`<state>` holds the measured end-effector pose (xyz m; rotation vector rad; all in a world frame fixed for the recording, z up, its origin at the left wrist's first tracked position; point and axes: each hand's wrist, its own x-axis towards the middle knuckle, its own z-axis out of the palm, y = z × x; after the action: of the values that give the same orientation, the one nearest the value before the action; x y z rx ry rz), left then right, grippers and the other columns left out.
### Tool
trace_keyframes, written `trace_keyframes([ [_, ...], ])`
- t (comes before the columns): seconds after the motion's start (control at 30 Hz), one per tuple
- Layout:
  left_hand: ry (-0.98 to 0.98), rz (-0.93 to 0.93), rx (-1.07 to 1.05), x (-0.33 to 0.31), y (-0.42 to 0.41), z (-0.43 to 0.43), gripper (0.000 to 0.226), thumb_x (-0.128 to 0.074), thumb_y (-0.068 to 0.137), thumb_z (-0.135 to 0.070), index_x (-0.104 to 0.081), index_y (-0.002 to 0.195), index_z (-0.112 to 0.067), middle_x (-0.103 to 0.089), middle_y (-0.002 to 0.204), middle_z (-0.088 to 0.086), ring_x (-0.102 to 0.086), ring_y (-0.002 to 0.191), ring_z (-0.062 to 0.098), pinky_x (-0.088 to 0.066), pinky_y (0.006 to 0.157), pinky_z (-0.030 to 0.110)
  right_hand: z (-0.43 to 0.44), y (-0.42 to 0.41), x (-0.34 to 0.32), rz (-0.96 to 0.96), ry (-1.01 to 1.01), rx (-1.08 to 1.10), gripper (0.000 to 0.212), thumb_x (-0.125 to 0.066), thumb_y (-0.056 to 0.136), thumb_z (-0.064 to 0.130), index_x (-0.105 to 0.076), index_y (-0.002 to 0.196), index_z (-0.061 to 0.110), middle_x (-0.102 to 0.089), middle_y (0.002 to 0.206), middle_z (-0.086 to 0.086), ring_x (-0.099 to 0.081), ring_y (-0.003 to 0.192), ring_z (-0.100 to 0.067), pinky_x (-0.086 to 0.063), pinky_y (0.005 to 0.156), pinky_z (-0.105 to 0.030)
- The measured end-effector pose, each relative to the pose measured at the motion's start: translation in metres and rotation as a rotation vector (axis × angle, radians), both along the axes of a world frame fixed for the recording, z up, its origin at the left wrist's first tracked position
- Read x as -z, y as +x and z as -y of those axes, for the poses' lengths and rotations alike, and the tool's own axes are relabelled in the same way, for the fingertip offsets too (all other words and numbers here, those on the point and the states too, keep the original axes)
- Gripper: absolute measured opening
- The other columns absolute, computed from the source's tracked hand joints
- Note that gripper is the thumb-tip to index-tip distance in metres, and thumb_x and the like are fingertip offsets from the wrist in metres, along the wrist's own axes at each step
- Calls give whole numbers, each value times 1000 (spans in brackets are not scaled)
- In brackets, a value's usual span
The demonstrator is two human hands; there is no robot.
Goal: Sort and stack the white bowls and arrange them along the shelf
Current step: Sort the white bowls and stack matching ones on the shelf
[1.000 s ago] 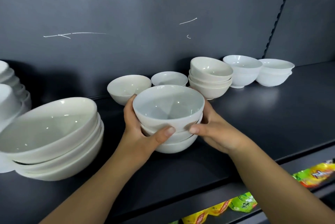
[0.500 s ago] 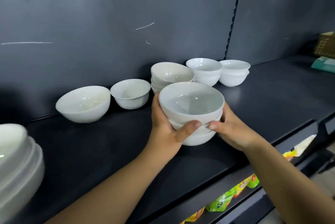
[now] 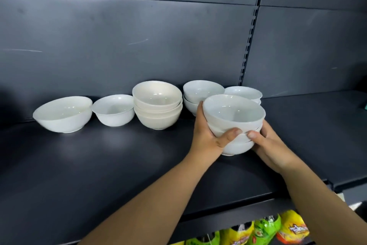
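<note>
Several bowls sit nested in my stack (image 3: 233, 113), and I grip it from both sides: left hand (image 3: 206, 137) and right hand (image 3: 272, 145) curl round its walls, thumbs almost meeting in front. It is mid-shelf (image 3: 99, 165), just before the white stacks at the back edge. Whether its foot touches, I cannot tell.

Sorting looks well along. A cream stack (image 3: 157, 105), a white pair (image 3: 198, 94) and another stack (image 3: 245, 94) already line the back edge. Left to do, I judge: set mine in line, and deal with the wide bowl (image 3: 62, 114) and small bowl (image 3: 113, 110) — both single, toward the left.

All look like glazed ceramic, smooth, glossy and round with a narrow foot — the shelf is matte black.
</note>
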<state>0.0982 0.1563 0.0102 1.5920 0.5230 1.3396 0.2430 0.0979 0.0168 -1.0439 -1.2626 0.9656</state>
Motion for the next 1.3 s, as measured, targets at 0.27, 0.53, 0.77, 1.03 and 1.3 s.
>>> trace_keyframes([
  [0.27, -149, -135, 55, 6, 5, 3, 97, -68, 58, -52, -27, 140, -22, -45, 139, -1, -46, 124, 8, -41, 100, 20, 3, 2, 7, 13, 81, 110, 92, -80, 50, 60, -48, 128, 25, -61, 125, 3, -56, 118, -15, -48, 95, -30],
  [0.53, -240, -402, 75, -3, -40, 14, 55, -56, 90, -33, -35, 141, -25, -42, 144, -8, -42, 130, 9, -33, 110, 33, 7, -9, 6, 104, 62, 172, 91, -75, 53, 66, -45, 131, 30, -58, 129, 9, -51, 122, -11, -37, 107, -45],
  [0.77, -122, -736, 98, -21, -113, 26, 34, -56, 90, -30, -54, 124, -29, -55, 128, -15, -50, 112, -9, -36, 98, 10, 24, -23, 3, 273, -54, 531, 77, -61, 66, 69, -40, 132, 34, -41, 144, 7, -37, 133, -14, -29, 111, -38],
  [1.03, -20, -754, -295, -25, -226, 21, 16, -58, 88, -28, -61, 95, -42, -58, 97, -32, -51, 86, -27, -34, 80, -7, 41, -112, 1, 480, 329, 593, 54, -51, 75, 55, -53, 122, 29, -42, 126, 25, -35, 118, 18, -27, 101, -6],
  [1.3, 188, -1042, -645, -13, -286, 36, 34, -56, 86, -43, -70, 107, -20, -71, 104, -7, -64, 94, 13, -34, 71, 3, -29, -223, -23, 603, 379, 193, 47, -65, 81, 33, -58, 118, 6, -53, 118, 8, -41, 110, 7, -24, 90, 4],
])
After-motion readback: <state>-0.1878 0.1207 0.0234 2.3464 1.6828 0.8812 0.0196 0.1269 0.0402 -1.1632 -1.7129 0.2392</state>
